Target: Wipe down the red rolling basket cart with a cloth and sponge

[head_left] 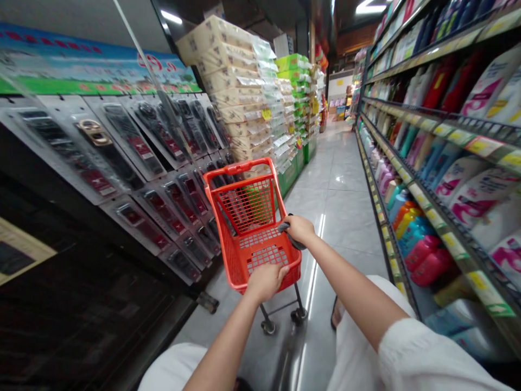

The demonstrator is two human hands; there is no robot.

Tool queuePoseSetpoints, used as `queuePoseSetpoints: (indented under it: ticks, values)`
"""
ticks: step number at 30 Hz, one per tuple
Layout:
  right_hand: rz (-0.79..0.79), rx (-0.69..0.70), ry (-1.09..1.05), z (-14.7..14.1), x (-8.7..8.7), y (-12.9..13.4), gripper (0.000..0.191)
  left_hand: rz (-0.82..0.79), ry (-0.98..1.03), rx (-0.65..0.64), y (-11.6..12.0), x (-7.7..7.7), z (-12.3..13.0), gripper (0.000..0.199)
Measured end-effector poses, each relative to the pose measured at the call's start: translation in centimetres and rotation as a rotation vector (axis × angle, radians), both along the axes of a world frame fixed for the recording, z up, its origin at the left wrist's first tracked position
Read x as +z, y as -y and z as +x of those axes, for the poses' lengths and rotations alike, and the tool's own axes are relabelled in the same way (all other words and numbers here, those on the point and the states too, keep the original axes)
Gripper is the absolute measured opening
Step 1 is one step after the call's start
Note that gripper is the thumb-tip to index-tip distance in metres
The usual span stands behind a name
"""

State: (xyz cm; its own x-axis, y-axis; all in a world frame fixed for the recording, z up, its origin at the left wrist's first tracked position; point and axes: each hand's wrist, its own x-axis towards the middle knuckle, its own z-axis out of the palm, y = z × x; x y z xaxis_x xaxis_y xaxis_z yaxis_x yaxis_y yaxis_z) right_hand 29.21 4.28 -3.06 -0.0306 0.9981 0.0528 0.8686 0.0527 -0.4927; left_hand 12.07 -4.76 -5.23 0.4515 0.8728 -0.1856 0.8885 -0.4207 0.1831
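A red plastic shopping cart (266,237) with a grid basket and dark wheeled legs stands on the floor in front of me. My right hand (299,229) is closed round a dark grey grip at the cart's right side. At the cart's near edge, my left hand (265,282) has its fingers bent, with the thumb to the right; what lies under its fingers is hidden. The inside of the basket shows only its red grid and floor.
Belts in clear packs (140,146) hang on a rack at the left. Beyond them stand stacked beige packages (240,92) and green ones. Shelves with bottles (423,233) line the right side. A grey tiled aisle (345,217) runs ahead.
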Motion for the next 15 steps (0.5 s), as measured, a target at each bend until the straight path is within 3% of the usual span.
queuePoseSetpoints:
  ticks: [5,11,15]
  values:
    - [0.032,0.064,-0.141,3.2,-1.6,2.2,0.032,0.004,-0.032,0.069,0.4,0.0,3.4,0.06]
    - [0.018,-0.02,-0.011,4.6,-2.6,7.5,0.037,0.008,0.0,0.102,0.3,-0.3,5.8,0.065]
    - [0.037,0.07,0.077,4.5,-1.5,4.8,0.03,-0.035,0.064,0.034,0.1,-0.3,6.0,0.057]
